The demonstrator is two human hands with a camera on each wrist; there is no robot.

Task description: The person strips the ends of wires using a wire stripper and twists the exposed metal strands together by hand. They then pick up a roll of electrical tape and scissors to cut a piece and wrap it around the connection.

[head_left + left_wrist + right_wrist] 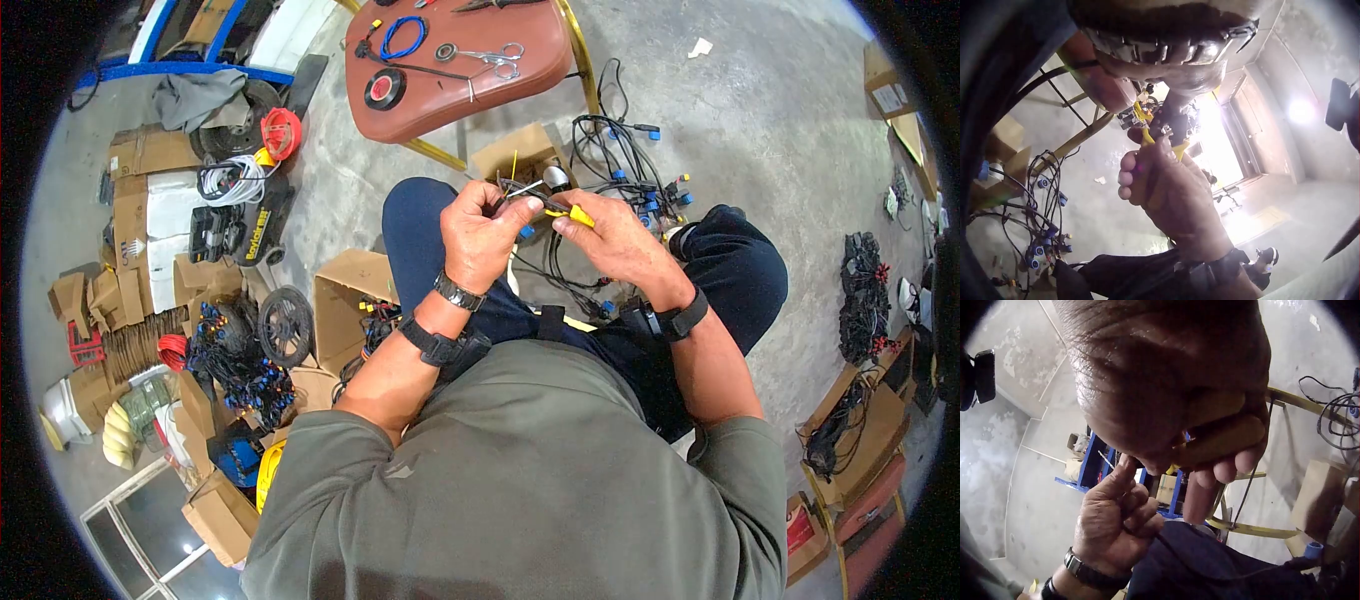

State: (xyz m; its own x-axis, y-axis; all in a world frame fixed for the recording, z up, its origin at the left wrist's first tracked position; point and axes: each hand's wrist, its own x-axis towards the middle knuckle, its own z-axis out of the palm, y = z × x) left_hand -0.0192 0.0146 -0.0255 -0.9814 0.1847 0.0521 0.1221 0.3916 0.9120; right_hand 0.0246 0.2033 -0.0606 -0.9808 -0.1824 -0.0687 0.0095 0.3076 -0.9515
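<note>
In the head view, my left hand (478,238) pinches a dark cable (512,187) between thumb and fingers. Thin white and yellow strands stick out near the fingertips. My right hand (622,242) grips yellow-handled pliers (577,214), whose head points at the cable end beside the left thumb. From the left wrist, both yellow handles (1179,150) show spread apart in the right hand (1175,200), with a small metal part between them. The right wrist view shows the handles (1222,442) lying under the palm; the left hand (1110,522) is curled just below, the cable trailing away from it.
A brown stool (440,115) ahead bears black tape (384,89), a blue cable coil (403,38) and scissors (500,58). Cables with blue connectors (640,185) lie on the floor by an open carton (515,150). Boxes and a wheel (286,327) crowd the left.
</note>
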